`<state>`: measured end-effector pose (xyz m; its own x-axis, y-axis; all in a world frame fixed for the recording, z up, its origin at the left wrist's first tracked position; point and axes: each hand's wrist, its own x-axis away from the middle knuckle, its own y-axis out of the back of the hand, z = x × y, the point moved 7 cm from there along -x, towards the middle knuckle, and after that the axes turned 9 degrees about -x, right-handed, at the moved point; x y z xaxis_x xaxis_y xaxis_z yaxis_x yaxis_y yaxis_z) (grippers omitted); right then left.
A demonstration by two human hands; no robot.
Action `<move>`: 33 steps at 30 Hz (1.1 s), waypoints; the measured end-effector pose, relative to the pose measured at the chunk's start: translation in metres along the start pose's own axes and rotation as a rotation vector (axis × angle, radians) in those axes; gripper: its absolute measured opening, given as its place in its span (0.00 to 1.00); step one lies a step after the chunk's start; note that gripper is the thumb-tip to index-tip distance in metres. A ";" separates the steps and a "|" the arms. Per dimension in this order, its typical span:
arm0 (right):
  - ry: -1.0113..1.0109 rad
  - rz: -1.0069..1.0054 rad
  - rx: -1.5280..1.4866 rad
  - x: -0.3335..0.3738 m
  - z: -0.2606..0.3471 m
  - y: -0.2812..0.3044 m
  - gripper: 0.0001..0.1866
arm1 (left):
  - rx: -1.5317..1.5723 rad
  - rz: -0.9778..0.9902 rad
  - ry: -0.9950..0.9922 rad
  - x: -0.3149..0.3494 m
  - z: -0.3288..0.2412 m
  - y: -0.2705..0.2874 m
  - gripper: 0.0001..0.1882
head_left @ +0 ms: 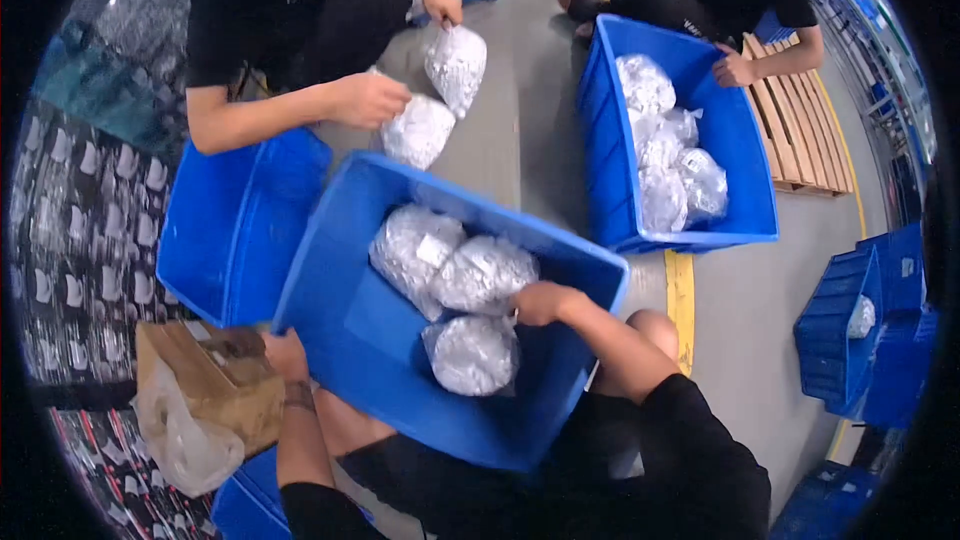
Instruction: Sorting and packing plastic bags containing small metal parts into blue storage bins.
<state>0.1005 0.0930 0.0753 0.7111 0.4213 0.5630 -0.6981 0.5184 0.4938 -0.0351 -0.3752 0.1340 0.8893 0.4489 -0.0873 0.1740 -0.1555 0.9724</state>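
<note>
In front of me a blue plastic bin [370, 340] sits tilted by my legs. My left hand [287, 355] is closed on its left rim. Inside the bin my right hand [546, 303] is closed at the edge of a clear plastic bag of silvery pieces [485, 272]. A second such bag [415, 245] lies against it on the left. Just below them rests a third bag [472, 355]. What exactly the bags contain is too small to make out.
Across from me a person's hands [372, 100] handle two silvery bags [457, 70]. At right another person touches a blue bin [615, 180] holding several bags. A wooden pallet [795, 130], another blue bin [215, 240], a cardboard box [225, 390] and stacked bins [840, 320] stand around.
</note>
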 end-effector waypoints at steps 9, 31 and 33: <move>0.047 -0.025 -0.006 -0.006 -0.023 -0.006 0.17 | -0.066 0.083 0.069 0.002 -0.014 0.000 0.22; -0.207 -0.319 0.303 -0.032 -0.009 -0.005 0.45 | -0.135 0.070 0.140 -0.002 -0.007 -0.001 0.22; -0.125 -0.369 0.454 -0.042 0.025 -0.021 0.46 | -0.126 0.065 0.186 0.004 -0.008 0.005 0.23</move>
<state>0.0831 0.0461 0.0584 0.9174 0.1683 0.3605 -0.3924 0.2327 0.8899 -0.0340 -0.3669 0.1400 0.8017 0.5977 0.0063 0.0547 -0.0838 0.9950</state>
